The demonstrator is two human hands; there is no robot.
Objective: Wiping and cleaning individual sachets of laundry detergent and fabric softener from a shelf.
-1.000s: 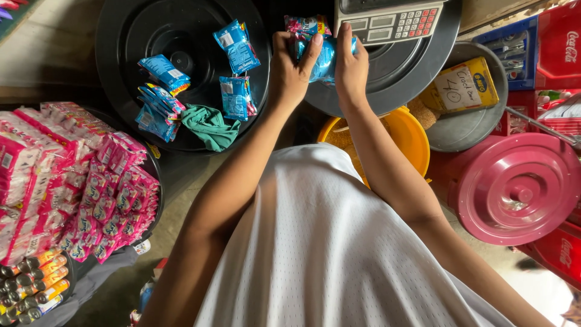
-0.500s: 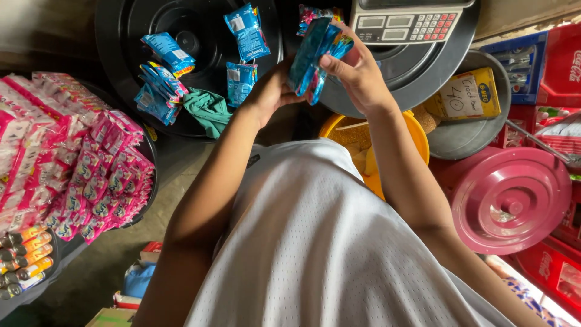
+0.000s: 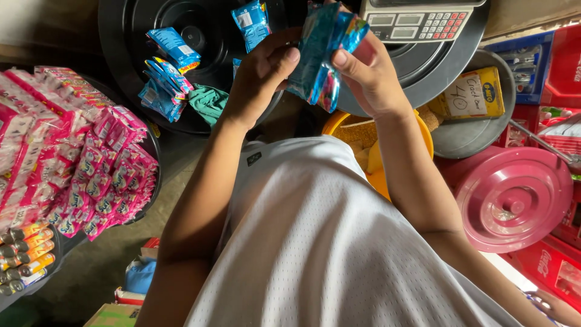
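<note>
Head view: I see the left hand (image 3: 260,79) and right hand (image 3: 369,75) pinching a stack of blue snack packets (image 3: 321,51) between thumbs and fingers, raised above the black tray (image 3: 121,36), likely squaring the edges. More packets (image 3: 166,72) lie loose on the tray.

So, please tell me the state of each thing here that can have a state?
left hand: gripping the blue packets
right hand: gripping the blue packets
blue packets: held up, bunched together
pink lid: lying flat, knob up
yellow bucket: open, part filled
green cloth: crumpled
</note>
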